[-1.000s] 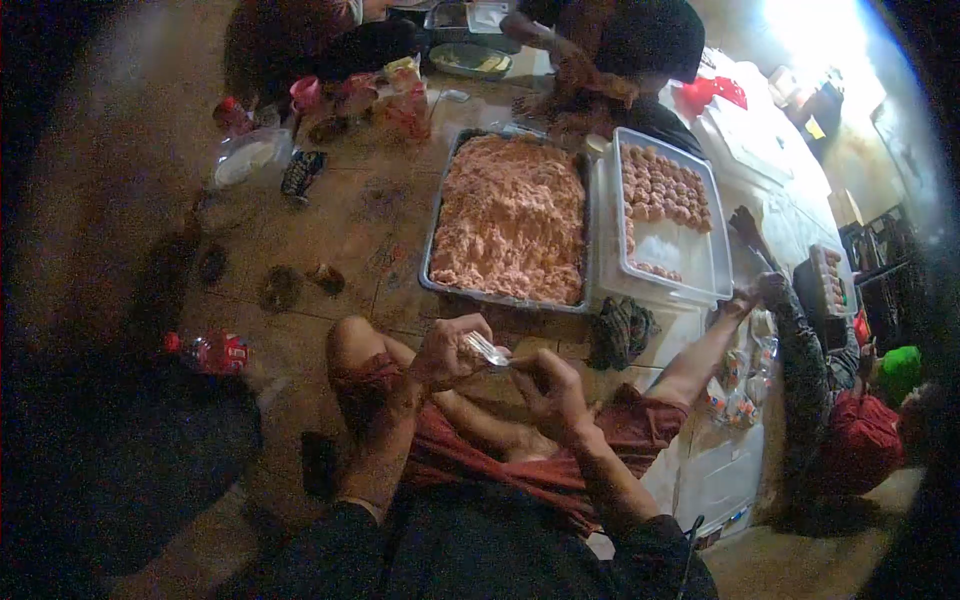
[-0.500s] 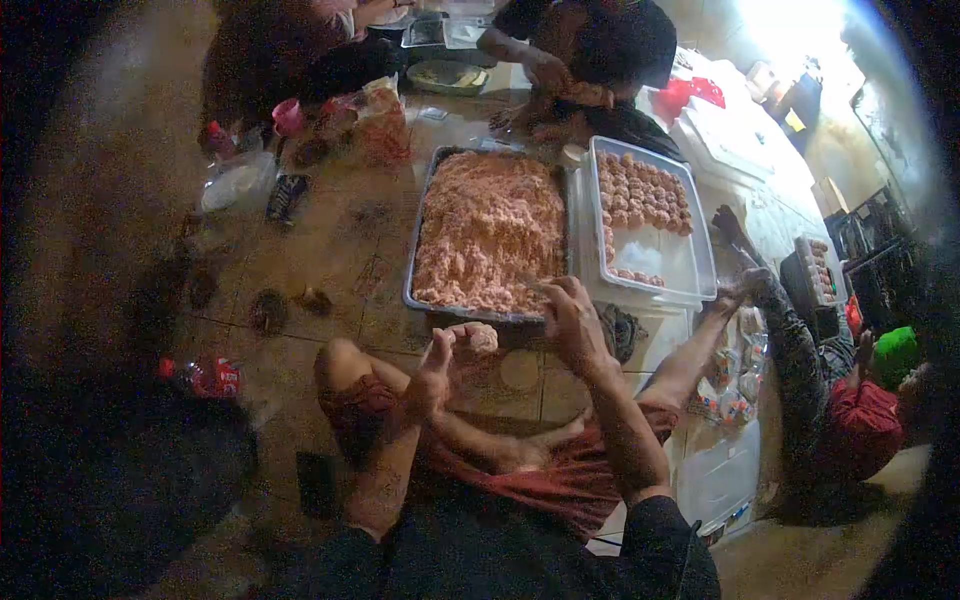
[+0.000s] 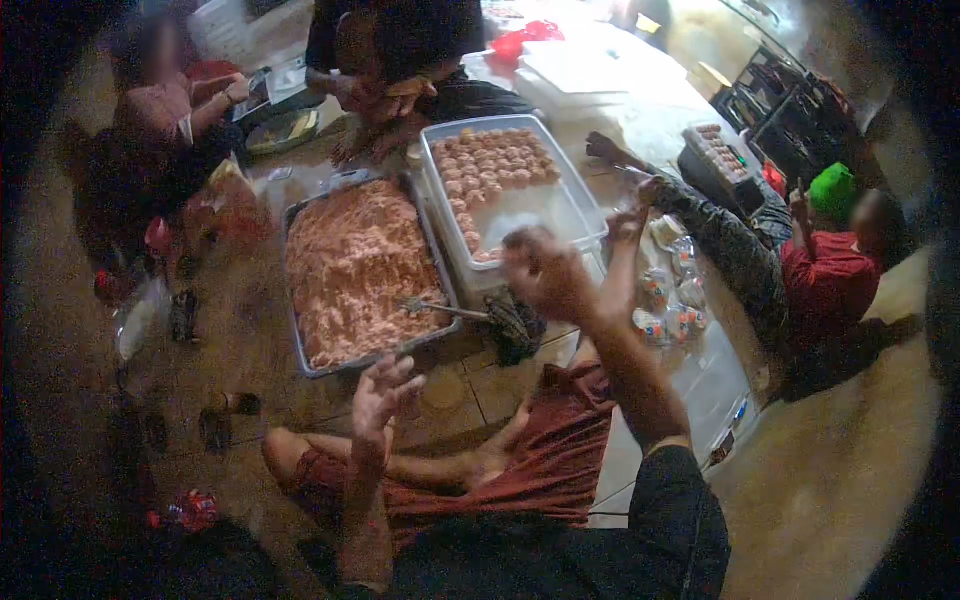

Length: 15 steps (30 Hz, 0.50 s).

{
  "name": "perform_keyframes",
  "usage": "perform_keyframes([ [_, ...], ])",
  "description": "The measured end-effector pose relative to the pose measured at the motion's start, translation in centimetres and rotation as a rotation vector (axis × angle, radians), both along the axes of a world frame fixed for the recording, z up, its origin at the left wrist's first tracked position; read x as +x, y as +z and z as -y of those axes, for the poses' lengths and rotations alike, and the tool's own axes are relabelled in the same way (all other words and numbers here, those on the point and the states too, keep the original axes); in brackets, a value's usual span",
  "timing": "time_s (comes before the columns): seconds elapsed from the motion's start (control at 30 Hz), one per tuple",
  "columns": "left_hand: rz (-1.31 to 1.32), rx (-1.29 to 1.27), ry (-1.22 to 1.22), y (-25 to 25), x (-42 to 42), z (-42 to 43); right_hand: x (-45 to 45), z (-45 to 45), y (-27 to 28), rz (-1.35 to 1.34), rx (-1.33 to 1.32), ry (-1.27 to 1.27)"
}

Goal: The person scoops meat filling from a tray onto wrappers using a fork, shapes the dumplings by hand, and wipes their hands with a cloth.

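My left hand [image 3: 385, 395] is open in front of the meat tray, its fingers apart and nothing in them. My right hand [image 3: 548, 275] is raised at the near corner of a clear plastic bin [image 3: 590, 222]. Its fingers are curled and blurred, and whatever they hold is hidden. Rows of meatballs [image 3: 490, 165] fill the far part and left side of that bin. To its left, a large tray [image 3: 372, 362] holds a heap of minced meat [image 3: 360, 260]. A metal utensil [image 3: 440, 308] rests in the meat, its handle over the tray's right edge.
A dark crumpled bag [image 3: 515, 328] lies beside the utensil's handle. Several packets [image 3: 675, 290] and a plastic lid [image 3: 690, 385] are on the right. Two people sit beyond the trays; another in a red shirt [image 3: 825, 280] is at the right, near a meatball container [image 3: 722, 165].
The meatball has left my left hand, whose fingers now spread. My right hand has let go of the utensil and moved toward the bin. The view has swung to the right.
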<state>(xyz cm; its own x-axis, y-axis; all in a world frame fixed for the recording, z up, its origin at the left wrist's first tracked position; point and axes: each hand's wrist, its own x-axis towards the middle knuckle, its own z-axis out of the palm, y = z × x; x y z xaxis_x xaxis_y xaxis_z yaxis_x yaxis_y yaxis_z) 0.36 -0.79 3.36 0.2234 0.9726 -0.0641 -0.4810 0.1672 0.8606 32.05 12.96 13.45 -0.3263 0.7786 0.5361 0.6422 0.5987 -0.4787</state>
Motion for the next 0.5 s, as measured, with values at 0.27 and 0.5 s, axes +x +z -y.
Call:
perform_keyframes([
  [0.27, -0.013, -0.202, -0.043, 1.1, -0.8, 2.1, 10.5, -15.7, -7.4, 0.395, -0.306, -0.165],
  [0.5, -0.138, -0.163, 0.080, -1.9, -3.6, 3.0, 12.9, -15.7, -9.2, 0.400, -0.469, -0.072],
])
